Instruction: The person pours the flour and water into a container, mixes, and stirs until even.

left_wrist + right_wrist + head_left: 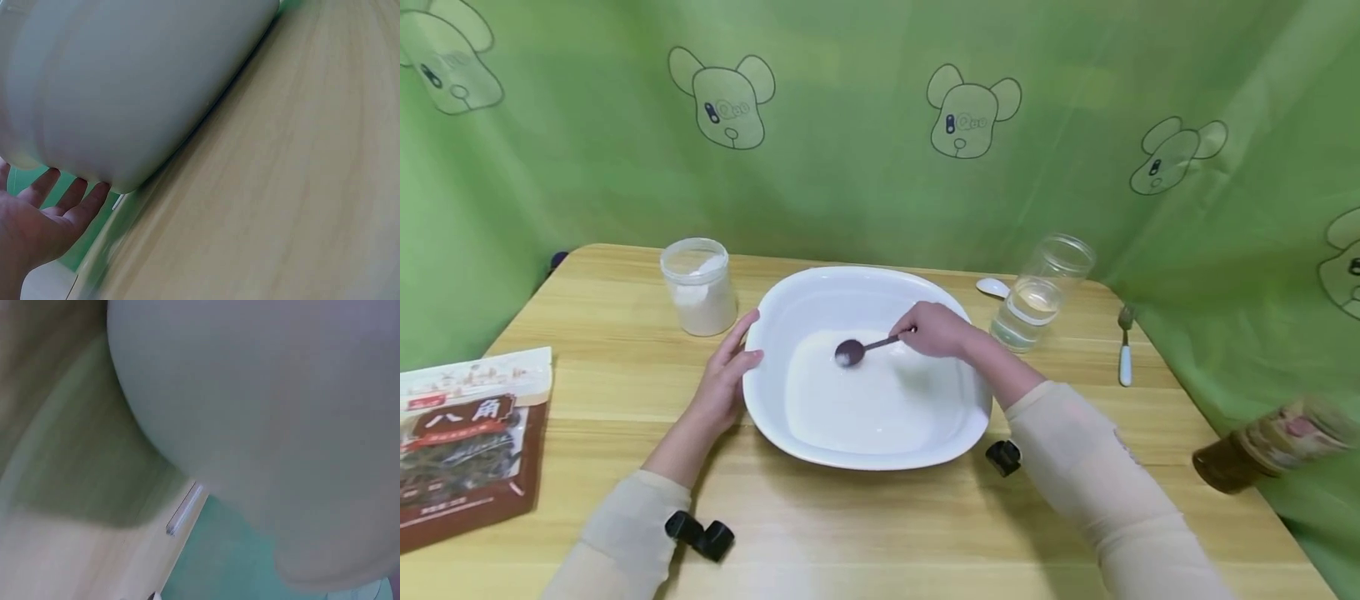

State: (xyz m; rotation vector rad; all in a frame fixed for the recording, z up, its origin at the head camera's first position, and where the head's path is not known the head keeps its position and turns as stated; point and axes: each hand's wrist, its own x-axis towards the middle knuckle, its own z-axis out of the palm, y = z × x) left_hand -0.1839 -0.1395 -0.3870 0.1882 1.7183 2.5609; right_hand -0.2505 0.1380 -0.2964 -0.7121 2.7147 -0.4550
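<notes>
A white oval basin (pixel 868 458) stands in the middle of the table. My left hand (pixel 724 375) rests against the basin's left side, thumb at the rim; in the left wrist view its fingertips (pixel 103 187) touch the outer wall (pixel 125 94). Over the basin, my right hand (pixel 934 329) pinches the handle of a dark brown spoon (pixel 878 343). The spoon's bowl lies low inside the basin with a bit of white stuff in it. In the right wrist view the basin's wall (pixel 250 412) hides the right hand.
Behind left stands a clear jar (pixel 703 296) of white powder; at left lies a bag (pixel 471 446). A glass (pixel 1037 296) with clear liquid and a white spoon (pixel 992 287) are behind right. Further right are a fork (pixel 1125 346) and a tilted-looking brown bottle (pixel 1262 450).
</notes>
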